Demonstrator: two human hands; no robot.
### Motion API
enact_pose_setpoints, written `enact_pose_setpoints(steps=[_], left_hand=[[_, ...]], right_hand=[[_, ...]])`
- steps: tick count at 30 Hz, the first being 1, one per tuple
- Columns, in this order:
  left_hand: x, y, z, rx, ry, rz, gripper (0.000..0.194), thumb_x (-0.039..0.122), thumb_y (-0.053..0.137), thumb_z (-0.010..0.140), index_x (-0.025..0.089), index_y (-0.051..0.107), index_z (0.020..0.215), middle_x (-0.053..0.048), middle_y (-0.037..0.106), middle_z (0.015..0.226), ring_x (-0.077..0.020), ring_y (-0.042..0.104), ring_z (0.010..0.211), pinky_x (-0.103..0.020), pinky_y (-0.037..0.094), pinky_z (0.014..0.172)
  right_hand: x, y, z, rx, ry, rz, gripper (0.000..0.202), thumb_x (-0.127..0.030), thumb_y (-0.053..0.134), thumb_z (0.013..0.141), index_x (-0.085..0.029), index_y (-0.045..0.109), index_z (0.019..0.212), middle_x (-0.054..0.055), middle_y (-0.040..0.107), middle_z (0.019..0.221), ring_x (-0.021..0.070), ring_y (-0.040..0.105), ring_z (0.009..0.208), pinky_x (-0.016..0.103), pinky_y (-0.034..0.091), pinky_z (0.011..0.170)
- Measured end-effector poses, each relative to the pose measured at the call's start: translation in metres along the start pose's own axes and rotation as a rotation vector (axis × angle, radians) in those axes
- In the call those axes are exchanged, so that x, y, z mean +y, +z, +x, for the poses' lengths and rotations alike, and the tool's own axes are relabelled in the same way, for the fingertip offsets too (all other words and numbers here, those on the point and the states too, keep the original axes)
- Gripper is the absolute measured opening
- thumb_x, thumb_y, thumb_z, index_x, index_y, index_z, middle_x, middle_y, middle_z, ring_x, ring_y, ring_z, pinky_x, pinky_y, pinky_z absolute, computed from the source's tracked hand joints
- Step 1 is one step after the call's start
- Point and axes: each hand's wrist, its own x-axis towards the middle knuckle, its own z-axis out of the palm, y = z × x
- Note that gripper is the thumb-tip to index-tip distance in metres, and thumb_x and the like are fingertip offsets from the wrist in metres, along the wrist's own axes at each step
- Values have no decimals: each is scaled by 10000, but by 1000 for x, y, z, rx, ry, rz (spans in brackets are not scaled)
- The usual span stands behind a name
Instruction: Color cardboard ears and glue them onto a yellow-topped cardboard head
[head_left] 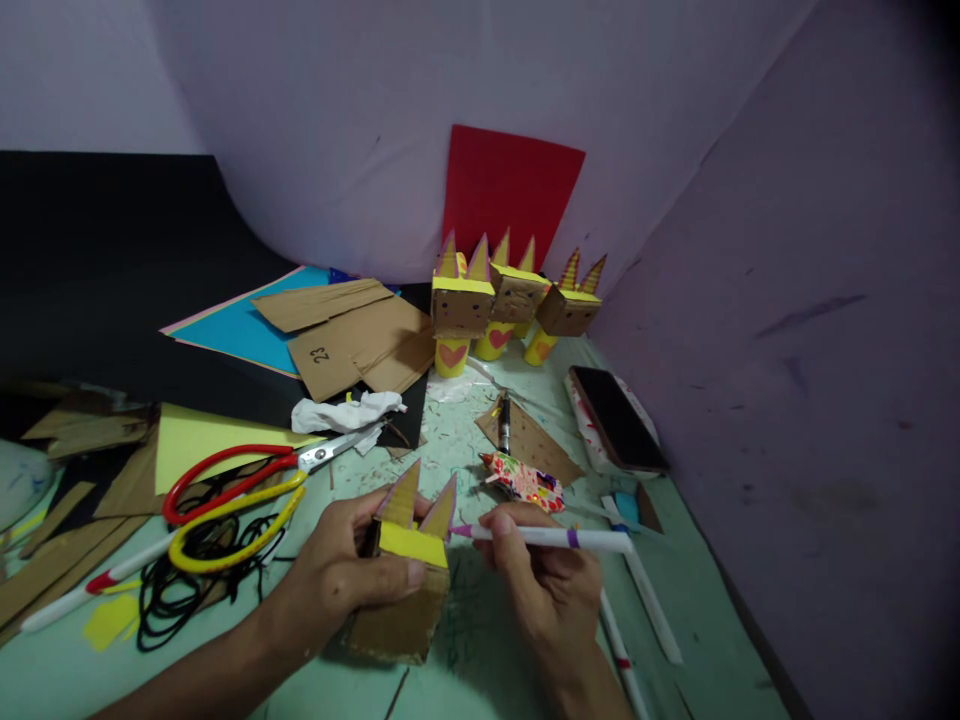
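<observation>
My left hand (345,575) grips a small cardboard box (397,618) with two pointed cardboard ears (402,497) and a yellow paper strip (413,545) along its top edge. The thumb presses on its near face and the fingers go behind it. In my right hand (544,585) is a white marker pen (592,540) with a purple band, held like a pencil. Its purple tip is at the edge of the right ear; whether it touches is too small to tell. Purple lines the ear edges.
Scissors with red and yellow handles (240,490) lie left, over black cord (187,590). Several finished cardboard figures (463,310) stand at the back before a red sheet (510,185). A phone (616,415) and a floral-wrapped object (525,482) are right; cardboard pieces (360,335) lie back left.
</observation>
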Motion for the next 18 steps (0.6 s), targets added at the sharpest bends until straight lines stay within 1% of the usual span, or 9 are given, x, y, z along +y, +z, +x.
enact_pose_setpoints(steps=[5,9,13,17,18], left_hand=[[1,0,-1,-4,-26,-5,491,309,745,535,150,605,978,-23,642,765,-191,566,696,-278,420,624],[0,0,0,4,-22,-11,509,310,746,527,152,595,987,-28,648,778,-196,571,705,-275,421,623],[0,0,0,2,-21,-8,502,312,743,531,153,593,983,-28,652,781,-192,571,706,-262,417,610],[0,-1,0,3,-6,5,515,318,746,530,154,591,993,-23,648,781,-195,574,718,-272,425,636],[0,-1,0,2,-9,4,518,317,748,528,156,590,995,-22,647,779,-197,575,719,-276,427,641]], right_hand=[[-1,-2,-1,-3,21,1,174,-214,530,841,-163,651,726,13,640,599,123,582,475,219,448,446],[-1,-1,-1,-73,-15,55,167,-187,528,836,-166,640,714,-12,604,534,102,547,426,181,396,382],[0,-2,-1,-42,-6,47,155,-189,534,839,-169,634,723,-16,604,541,99,552,438,174,396,387],[0,-4,-2,-102,-37,40,159,-183,534,834,-160,636,714,-13,606,539,97,544,423,177,387,373],[0,-4,-2,-95,-34,35,170,-187,532,835,-160,634,701,-12,603,533,99,546,423,182,394,380]])
